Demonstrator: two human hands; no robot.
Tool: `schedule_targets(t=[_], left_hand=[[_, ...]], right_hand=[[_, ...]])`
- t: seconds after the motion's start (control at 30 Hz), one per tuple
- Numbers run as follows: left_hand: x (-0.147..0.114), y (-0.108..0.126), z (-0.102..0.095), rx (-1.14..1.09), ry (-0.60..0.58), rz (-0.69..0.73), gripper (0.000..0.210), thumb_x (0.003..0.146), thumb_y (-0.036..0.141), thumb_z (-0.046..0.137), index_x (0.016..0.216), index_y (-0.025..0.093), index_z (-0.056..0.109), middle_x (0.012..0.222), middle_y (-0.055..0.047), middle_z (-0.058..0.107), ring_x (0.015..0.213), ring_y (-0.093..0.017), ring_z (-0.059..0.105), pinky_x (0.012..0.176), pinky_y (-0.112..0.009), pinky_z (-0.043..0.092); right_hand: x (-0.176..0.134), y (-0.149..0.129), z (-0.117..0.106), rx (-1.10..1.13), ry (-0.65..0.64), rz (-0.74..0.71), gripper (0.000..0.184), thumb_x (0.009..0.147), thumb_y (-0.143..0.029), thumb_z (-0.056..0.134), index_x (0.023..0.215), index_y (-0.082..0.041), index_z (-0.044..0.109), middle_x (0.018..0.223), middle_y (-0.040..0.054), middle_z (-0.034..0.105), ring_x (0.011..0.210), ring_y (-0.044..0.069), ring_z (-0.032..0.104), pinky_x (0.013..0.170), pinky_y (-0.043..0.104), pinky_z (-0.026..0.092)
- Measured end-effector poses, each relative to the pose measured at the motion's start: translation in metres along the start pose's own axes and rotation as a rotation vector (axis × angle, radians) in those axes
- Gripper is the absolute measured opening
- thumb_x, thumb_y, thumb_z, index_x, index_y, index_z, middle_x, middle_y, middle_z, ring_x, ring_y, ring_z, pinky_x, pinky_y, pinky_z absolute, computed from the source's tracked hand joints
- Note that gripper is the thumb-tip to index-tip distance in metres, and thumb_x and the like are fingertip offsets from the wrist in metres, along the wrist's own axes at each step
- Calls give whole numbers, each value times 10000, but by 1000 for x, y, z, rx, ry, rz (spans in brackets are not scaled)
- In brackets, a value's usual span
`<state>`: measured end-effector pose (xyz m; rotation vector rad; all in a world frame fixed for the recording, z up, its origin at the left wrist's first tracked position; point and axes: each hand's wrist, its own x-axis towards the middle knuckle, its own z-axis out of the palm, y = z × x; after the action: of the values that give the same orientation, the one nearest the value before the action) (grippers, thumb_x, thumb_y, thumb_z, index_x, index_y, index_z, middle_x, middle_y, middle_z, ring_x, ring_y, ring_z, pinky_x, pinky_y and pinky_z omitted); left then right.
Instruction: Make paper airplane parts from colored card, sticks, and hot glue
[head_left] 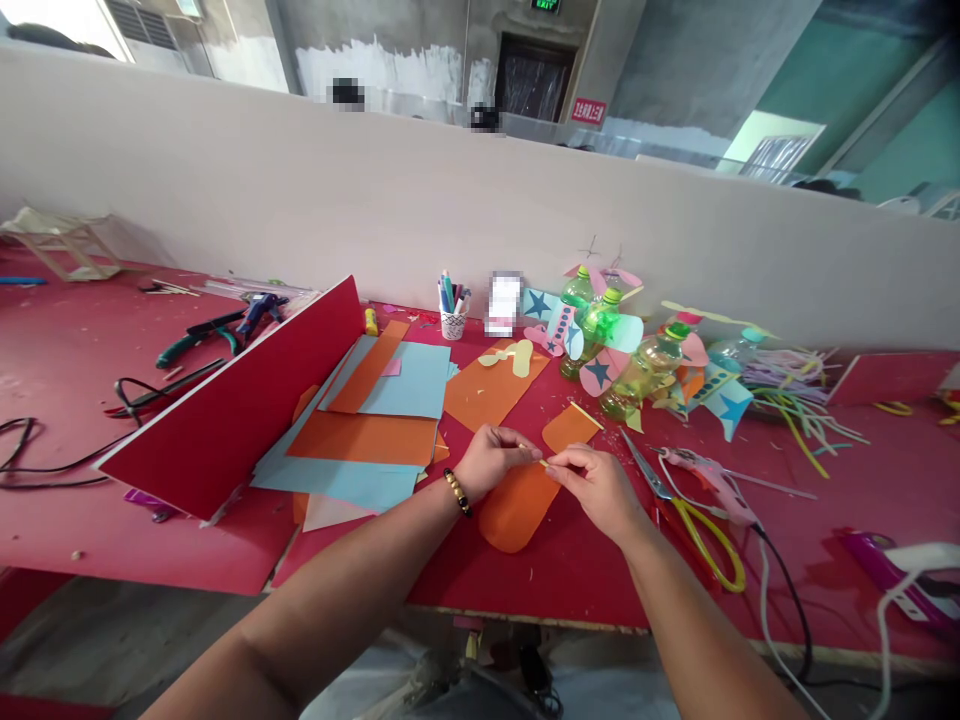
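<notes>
My left hand [491, 465], with a beaded bracelet at the wrist, and my right hand [604, 490] meet over the red table. Both pinch a small, thin, pale yellow strip [544, 462] between thumb and fingertips; whether it is wood or paper I cannot tell. Under the hands lies a round-ended orange paper piece [514, 520]. Just beyond it is another orange piece [568, 428] with a pale strip along its far edge. Farther back, pale yellow cut-outs [517, 357] rest on an orange sheet [491, 395].
Scissors [705, 540] with yellow handles and a pink glue gun [712, 485] lie at right. Plastic bottles [649, 370] with paper shapes stand behind. Blue and orange sheets [390, 400] pile up at left beside a red divider [247, 410]. A pen cup [453, 320] stands by the wall.
</notes>
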<state>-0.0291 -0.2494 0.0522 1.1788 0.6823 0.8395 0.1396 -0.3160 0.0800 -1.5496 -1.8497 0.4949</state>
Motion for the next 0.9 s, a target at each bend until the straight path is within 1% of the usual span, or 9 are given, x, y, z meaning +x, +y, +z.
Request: schedule_targets(t=[0.1, 0.17, 0.2, 0.27, 0.37, 0.47, 0.6, 0.7, 0.9], left_hand=[[0, 1, 0, -54, 27, -27, 286, 591, 359, 796, 716, 107, 740, 634, -43, 667, 578, -112, 547, 592, -231, 424], [1, 2, -1, -86, 66, -49, 348, 594, 384, 797, 805, 111, 747, 699, -51, 684, 623, -124, 573, 627, -240, 442], [2, 3, -1, -92, 86, -61, 383, 598, 399, 794, 851, 115, 746, 726, -53, 689, 638, -128, 580, 635, -243, 447], [4, 3, -3, -79, 113, -76, 435, 610, 428, 783, 910, 117, 738, 760, -55, 688, 656, -131, 584, 636, -243, 446], [7, 0, -5, -37, 137, -62, 468, 626, 468, 760, 921, 106, 733, 784, -62, 679, 683, -135, 573, 638, -239, 434], [11, -6, -7, 16, 151, -22, 485, 670, 495, 712, 950, 99, 725, 780, -56, 662, 683, -125, 534, 633, -231, 405], [14, -10, -10, 66, 161, -6, 482, 720, 494, 655, 1008, 113, 711, 677, -12, 593, 617, -93, 432, 573, -212, 326], [14, -9, -11, 68, 179, -6, 469, 715, 480, 656, 990, 105, 714, 616, 8, 528, 586, -83, 372, 545, -210, 283], [15, -7, -13, 49, 212, 22, 485, 702, 488, 667, 973, 89, 711, 593, 21, 494, 585, -81, 366, 557, -213, 291]], right_hand=[[7, 12, -9, 21, -51, 14, 242, 842, -396, 552, 777, -217, 703, 706, 12, 661, 651, 169, 593, 621, 264, 447], [20, 30, -18, -51, -52, 52, 271, 878, -398, 497, 875, -225, 705, 843, 27, 709, 765, 185, 640, 696, 270, 471], [28, 41, -23, -151, -21, 85, 273, 886, -384, 483, 914, -220, 700, 898, 38, 714, 806, 192, 647, 714, 272, 474], [47, 64, -29, -514, 11, 195, 232, 870, -329, 513, 968, -214, 689, 975, 60, 708, 845, 203, 648, 737, 282, 471], [74, 91, -31, -669, -18, 271, 197, 813, -187, 564, 959, -174, 695, 997, 127, 692, 908, 243, 633, 772, 318, 443], [92, 105, -24, -727, -93, 329, 222, 775, -80, 553, 917, -164, 701, 913, 133, 696, 862, 229, 641, 733, 299, 426], [102, 110, -13, -755, -147, 362, 274, 808, -75, 501, 976, -176, 692, 937, 135, 677, 848, 223, 643, 704, 290, 418], [103, 113, -8, -749, -135, 352, 289, 826, -91, 472, 995, -178, 690, 1010, 143, 645, 871, 224, 634, 702, 287, 415], [98, 110, -10, -660, -51, 294, 234, 757, -72, 519, 863, -176, 700, 980, 125, 652, 838, 217, 618, 682, 284, 410]])
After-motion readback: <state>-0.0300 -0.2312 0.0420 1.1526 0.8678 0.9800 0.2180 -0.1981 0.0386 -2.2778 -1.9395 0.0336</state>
